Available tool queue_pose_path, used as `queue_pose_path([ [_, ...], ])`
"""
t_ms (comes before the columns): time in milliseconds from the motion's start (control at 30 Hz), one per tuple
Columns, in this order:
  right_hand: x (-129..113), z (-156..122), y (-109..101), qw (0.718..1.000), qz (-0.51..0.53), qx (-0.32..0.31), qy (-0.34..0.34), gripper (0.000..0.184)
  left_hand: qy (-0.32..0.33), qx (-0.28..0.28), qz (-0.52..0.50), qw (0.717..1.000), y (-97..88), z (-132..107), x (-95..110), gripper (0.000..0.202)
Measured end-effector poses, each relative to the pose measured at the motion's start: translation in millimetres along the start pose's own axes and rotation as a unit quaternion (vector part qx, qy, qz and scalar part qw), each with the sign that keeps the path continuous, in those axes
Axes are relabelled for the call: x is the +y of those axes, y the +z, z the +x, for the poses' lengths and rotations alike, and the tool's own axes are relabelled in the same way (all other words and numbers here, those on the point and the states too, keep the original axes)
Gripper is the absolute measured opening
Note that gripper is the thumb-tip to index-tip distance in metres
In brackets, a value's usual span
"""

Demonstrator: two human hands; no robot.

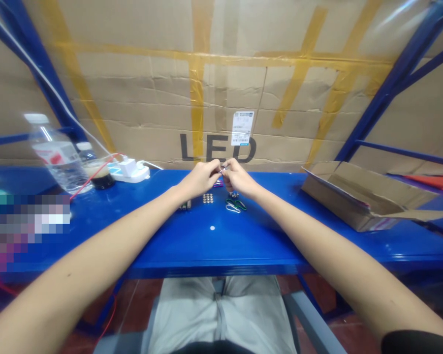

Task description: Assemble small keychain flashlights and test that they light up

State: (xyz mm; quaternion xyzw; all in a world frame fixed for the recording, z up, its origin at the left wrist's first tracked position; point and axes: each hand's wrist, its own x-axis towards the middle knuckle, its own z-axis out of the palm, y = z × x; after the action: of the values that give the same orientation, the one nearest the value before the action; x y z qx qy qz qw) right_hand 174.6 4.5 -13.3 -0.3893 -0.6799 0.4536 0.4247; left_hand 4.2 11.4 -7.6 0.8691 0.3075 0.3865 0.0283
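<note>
My left hand [204, 176] and my right hand [239, 179] meet above the far half of the blue table [221, 246]. Fingertips of both are pinched on a small item with a dark, loop-like part, too small to name. Just under the hands lie some purple pieces [217, 184]. Nearer to me, small round metallic pieces [207, 198] sit in neat rows. Green and silver carabiner-like clips [236, 205] lie below my right hand, beside a cluster of small dark metallic pieces [234, 195]. Several short cylinders [185, 205] are partly hidden by my left forearm.
An open cardboard box [354, 201] stands on the right. At left are a water bottle [55, 152], a cup of dark liquid [102, 179] and a white power strip [133, 173] with cables. A taped cardboard wall [151, 98] closes off the back between blue frame posts.
</note>
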Motion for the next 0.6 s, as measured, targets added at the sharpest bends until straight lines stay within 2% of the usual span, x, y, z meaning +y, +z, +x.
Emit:
queue_pose_path([
  [100, -4.8, -3.6, 1.1, 0.999, 0.052, 0.011, 0.009, 0.018, -0.038, -0.002, -0.046, 0.998, 0.6, 0.3, -0.1, 0.009],
  [200, -7.2, -3.7, -0.9, 0.998, 0.055, 0.011, 0.021, 0.019, -0.056, -0.025, -0.073, 0.995, 0.1, 0.2, 0.9, 0.010],
  [333, -4.3, 3.1, -14.2, 0.999, -0.002, 0.044, 0.008, 0.017, -0.070, -0.068, -0.080, 0.992, -0.8, -1.1, 5.9, 0.006],
  [467, -2.5, 8.4, -32.9, 0.992, -0.091, 0.084, -0.005, 0.018, -0.091, -0.105, -0.070, 0.988, 1.3, -2.8, 6.0, 0.022],
  [600, -6.8, 6.4, -45.8, 0.984, -0.163, 0.071, 0.017, 0.019, -0.116, -0.120, -0.063, 0.984, 5.2, -4.3, 1.1, 0.013],
])
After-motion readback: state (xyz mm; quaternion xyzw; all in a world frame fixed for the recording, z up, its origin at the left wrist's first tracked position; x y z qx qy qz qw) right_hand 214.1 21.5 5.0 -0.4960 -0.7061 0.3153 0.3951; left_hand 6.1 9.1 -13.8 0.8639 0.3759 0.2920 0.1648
